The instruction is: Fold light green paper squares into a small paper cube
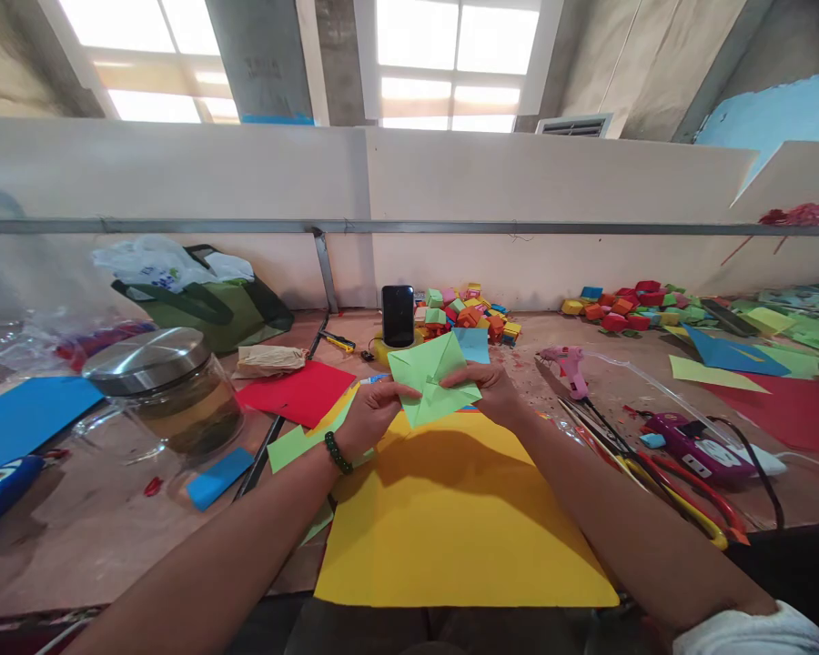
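Note:
Between my two hands a light green folded paper is held up, its creased flaps facing me. My left hand, with a dark beaded bracelet at the wrist, pinches its left lower edge. On the right edge my right hand grips it between thumb and fingers. Below lies a large yellow sheet that reaches the table's front edge. Left of it are a red sheet and some light green paper. A small blue paper shows just behind the held piece.
A phone stands upright near piles of coloured paper cubes. At left are a glass jar with a metal lid and a green bag. A pink glue gun, pliers and a purple power strip lie right.

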A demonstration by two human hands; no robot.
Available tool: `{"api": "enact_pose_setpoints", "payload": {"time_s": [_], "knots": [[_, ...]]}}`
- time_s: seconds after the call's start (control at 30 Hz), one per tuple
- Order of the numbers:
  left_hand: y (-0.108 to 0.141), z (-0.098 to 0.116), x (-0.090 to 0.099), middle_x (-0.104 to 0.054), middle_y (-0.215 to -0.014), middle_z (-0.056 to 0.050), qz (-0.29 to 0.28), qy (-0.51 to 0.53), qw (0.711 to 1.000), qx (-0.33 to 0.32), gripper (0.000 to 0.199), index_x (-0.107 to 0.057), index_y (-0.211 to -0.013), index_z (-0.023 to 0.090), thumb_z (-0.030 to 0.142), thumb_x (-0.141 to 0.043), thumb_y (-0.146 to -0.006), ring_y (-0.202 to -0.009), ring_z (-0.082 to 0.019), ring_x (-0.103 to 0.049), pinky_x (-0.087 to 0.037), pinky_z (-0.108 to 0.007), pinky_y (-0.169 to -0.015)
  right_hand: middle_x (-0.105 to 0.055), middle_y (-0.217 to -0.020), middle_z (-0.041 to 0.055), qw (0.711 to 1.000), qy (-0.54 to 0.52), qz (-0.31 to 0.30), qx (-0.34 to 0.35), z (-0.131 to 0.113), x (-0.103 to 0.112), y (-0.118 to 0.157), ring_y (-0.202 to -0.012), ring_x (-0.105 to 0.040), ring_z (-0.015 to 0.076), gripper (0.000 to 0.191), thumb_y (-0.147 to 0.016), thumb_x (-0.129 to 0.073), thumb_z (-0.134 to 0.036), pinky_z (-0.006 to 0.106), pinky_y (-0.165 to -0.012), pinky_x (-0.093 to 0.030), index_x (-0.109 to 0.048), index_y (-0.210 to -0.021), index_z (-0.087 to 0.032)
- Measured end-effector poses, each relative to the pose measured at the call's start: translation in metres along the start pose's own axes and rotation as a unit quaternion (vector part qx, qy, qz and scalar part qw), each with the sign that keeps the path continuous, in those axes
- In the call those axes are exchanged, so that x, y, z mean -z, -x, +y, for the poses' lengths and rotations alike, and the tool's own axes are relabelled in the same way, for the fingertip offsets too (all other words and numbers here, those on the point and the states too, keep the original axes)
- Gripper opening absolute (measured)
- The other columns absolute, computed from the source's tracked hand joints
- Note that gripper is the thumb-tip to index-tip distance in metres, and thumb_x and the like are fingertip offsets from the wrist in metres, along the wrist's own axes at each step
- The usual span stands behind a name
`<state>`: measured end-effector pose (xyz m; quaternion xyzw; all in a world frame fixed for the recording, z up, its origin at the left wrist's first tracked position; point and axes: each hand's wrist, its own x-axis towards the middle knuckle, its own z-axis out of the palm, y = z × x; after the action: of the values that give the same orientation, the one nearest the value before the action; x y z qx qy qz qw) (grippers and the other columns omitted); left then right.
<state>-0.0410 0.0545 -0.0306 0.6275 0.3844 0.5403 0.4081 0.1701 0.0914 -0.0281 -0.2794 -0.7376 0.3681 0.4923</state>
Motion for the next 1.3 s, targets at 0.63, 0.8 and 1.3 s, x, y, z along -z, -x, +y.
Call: {"api": "enact_pose_setpoints", "payload": {"time_s": [0.63,0.8,1.3], "knots": [[0.001,0.003,-0.002,-0.072,-0.072,-0.008,-0.129,0.172,0.939,0.267,0.034,-0.074,-0.073,0.012,0.034,-0.086,-0.051,-0.058,-0.016,-0.062,-0.048,-0.026,-0.058,-0.065,-0.057,0.0031,0.966,-0.033,-0.232,-0.105,-0.022,0.006,-0.004,-0.054,-0.055,0.0140,0.022,-0.064,-0.073,-0.038,0.026,-0.053,-0.046,-0.069,-0.056,-0.018],[0.002,-0.008,-0.004,-0.071,-0.067,-0.006,-0.033,0.160,0.955,0.246,0.034,-0.074,-0.071,0.013,0.039,-0.085,-0.051,-0.056,-0.015,-0.060,-0.047,-0.026,-0.056,-0.069,-0.076,0.0024,0.994,-0.013,0.030,-0.103,-0.003,0.014,-0.011,-0.073,-0.060,0.0166,0.013,-0.067,-0.065,-0.030,0.030,-0.071,-0.050,-0.071,-0.074,-0.020],[0.019,0.004,-0.022,-0.038,-0.047,0.012,-0.067,-0.110,0.972,0.197,0.076,-0.035,-0.140,0.008,0.030,-0.065,-0.073,-0.042,-0.008,-0.036,-0.029,-0.019,-0.043,-0.061,-0.083,0.0024,0.899,0.302,-0.303,-0.094,-0.014,-0.004,-0.001,-0.072,-0.053,0.0151,0.042,-0.061,-0.080,-0.034,0.025,-0.062,-0.040,-0.061,-0.093,-0.016]]}}
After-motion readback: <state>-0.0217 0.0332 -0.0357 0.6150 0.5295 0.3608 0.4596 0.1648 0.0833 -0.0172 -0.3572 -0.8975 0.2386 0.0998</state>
